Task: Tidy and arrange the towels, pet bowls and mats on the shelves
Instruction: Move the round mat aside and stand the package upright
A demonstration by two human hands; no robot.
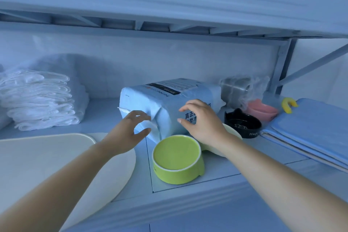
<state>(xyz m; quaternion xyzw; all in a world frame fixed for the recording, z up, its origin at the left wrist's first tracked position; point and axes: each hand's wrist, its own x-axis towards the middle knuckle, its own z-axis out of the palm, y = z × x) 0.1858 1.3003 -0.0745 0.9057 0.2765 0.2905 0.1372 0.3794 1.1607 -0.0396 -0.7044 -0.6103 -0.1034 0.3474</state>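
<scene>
left hand (pixel 130 130), right hand (pixel 202 120), fingers spread

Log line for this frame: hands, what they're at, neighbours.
hands: left hand and right hand at blue pack | pack: lying on shelf | front: green bowl | left: white towels | right: black bowl, blue mats

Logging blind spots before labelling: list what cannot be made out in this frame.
Head view:
Cream bowl: mostly hidden under the right hand and wrist.
Side print on the pack: partly covered by the right hand.
Blue mats: cut off by the right edge.
Towel stack: cut off by the left edge.
Contents of the clear bag: blurred behind wrinkled plastic.
</scene>
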